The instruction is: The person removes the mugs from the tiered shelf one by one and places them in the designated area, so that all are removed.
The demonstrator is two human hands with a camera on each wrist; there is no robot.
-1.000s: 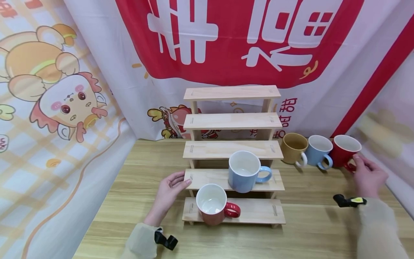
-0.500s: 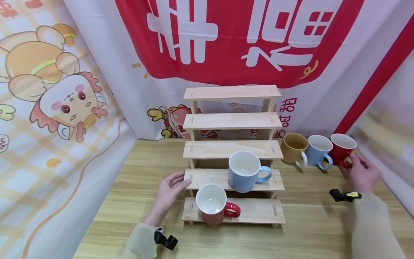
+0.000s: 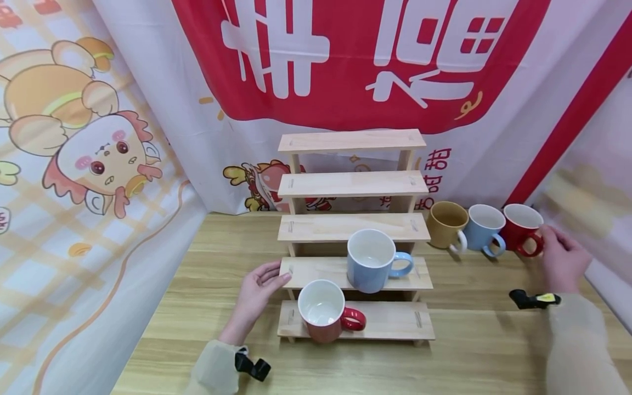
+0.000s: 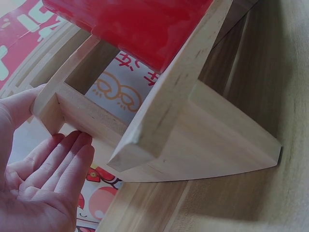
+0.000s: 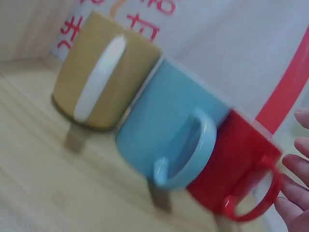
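Red mug [image 3: 511, 235], R of wooden stand [image 3: 353, 226], past tan mug [image 3: 441, 233] & blue mug [image 3: 479, 236]; head: L hand [image 3: 258, 289] gripping stand's L end, R hand [image 3: 565, 260] by handle [image 3: 529, 255]; L wrist: thumb & fingers [image 4: 63, 169] astride step [image 4: 50, 113]; R wrist: fingers apart, loosely extended, contact unclear.

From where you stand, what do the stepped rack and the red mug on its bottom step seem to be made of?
Stepped rack: seemingly bare wood, pale and matte, with faint grain.
Red mug: probably ceramic with a glossy glaze, judging by the shine on its red outside and white inside, though plastic can't be ruled out.
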